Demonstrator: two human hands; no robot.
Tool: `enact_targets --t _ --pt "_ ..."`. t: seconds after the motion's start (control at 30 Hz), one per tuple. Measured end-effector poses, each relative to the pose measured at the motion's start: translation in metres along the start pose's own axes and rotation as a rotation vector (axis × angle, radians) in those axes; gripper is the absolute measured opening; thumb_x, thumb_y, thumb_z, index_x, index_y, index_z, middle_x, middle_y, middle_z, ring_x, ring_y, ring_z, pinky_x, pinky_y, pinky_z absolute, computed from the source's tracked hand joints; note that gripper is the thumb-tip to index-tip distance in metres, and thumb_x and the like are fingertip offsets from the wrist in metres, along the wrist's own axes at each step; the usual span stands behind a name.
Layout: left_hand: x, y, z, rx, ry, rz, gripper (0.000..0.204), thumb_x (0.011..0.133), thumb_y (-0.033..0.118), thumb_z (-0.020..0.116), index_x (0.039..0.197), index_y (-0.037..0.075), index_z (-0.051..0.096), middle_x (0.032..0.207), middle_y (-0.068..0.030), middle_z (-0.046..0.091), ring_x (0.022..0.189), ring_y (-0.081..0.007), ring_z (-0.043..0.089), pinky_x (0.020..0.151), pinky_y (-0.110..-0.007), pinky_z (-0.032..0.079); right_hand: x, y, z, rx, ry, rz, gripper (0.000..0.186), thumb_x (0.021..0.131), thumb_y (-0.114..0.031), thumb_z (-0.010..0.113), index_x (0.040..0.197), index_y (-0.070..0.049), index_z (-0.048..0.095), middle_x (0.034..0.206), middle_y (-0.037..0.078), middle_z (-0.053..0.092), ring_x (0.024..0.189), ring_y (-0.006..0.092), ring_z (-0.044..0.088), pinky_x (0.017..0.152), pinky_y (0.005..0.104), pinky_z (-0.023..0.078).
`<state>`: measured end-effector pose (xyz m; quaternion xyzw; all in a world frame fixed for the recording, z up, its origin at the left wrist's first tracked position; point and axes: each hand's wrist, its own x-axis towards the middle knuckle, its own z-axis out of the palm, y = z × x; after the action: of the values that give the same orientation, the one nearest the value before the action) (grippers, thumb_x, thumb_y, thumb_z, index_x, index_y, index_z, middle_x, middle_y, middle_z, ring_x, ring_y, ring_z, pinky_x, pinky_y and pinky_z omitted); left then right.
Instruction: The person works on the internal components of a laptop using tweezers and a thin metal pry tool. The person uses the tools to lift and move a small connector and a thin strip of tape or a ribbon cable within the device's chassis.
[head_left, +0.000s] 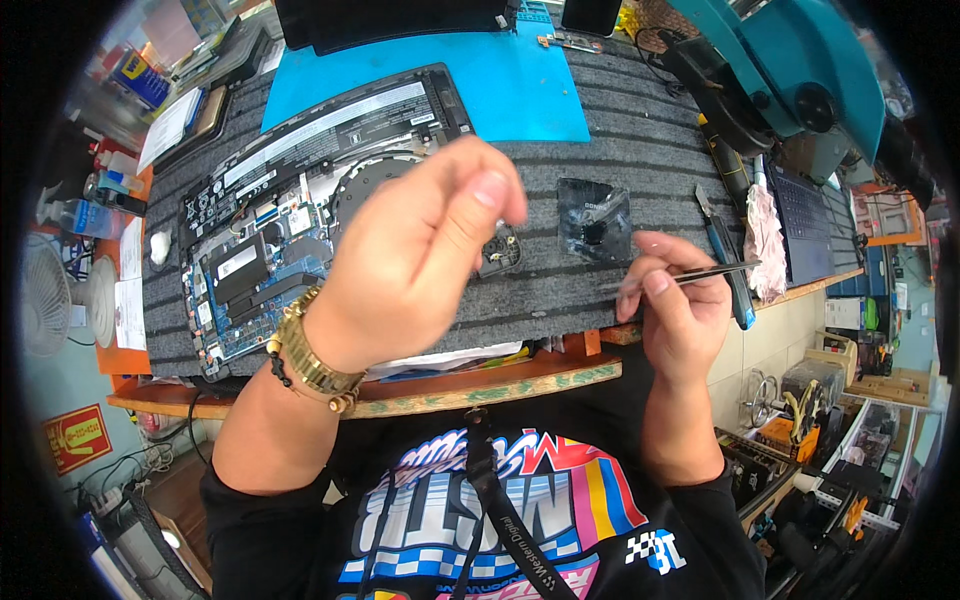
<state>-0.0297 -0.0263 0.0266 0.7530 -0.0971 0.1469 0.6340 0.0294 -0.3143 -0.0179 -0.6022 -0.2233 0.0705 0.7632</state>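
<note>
Grey matting covers the bench point(640, 140), where an opened laptop point(300, 220) lies at the left. Left hand point(415, 250) hovers raised above it, fingertips pinched together on something too small to tell. Right hand point(675, 310) is clamped on tweezers point(700, 273), near a dark plastic bag point(594, 220).

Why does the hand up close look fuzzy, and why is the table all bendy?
In the head view, the left hand is raised close to the lens and looks soft, blurred at its fingertips; the fisheye lens bows the wooden table edge and darkens the corners; the right hand with tweezers looks sharper.
</note>
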Motion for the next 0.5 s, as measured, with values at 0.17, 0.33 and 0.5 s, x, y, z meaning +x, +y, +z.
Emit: enact_targets --t 0.17,0.33,0.5 --pt "-0.006 0.007 0.008 0.19 -0.096 0.128 0.013 0.106 0.011 0.08 0.118 0.006 0.082 0.08 -0.0006 0.067 0.065 -0.0098 0.053 0.06 -0.031 0.044 -0.008 -0.032 0.024 0.024 -0.172 0.238 0.052 0.103 0.004 0.072 0.154 0.01 0.066 0.093 0.008 0.076 0.075 0.009 0.067 0.071 0.0241 0.055" --pt "-0.006 0.0 0.012 0.39 -0.095 0.439 0.026 0.089 0.009 0.095 0.114 0.009 0.085 0.077 -0.0076 0.069 0.065 -0.0275 0.065 0.059 -0.039 0.05 -0.014 -0.041 0.036 0.091 -0.259 0.323 0.062 0.1 0.009 0.073 0.161 0.009 0.062 0.092 0.006 0.075 0.076 0.0081 0.066 0.071 0.0239 0.052" --pt "-0.006 -0.002 0.012 0.423 -0.085 0.475 0.018 0.091 0.01 0.093 0.106 0.008 0.082 0.078 -0.0076 0.069 0.067 -0.0288 0.067 0.062 -0.04 0.052 -0.02 -0.047 0.042 0.073 -0.278 0.398 0.067 0.1 0.009 0.076 0.164 0.009 0.058 0.096 0.005 0.077 0.081 0.0078 0.067 0.073 0.0238 0.052"
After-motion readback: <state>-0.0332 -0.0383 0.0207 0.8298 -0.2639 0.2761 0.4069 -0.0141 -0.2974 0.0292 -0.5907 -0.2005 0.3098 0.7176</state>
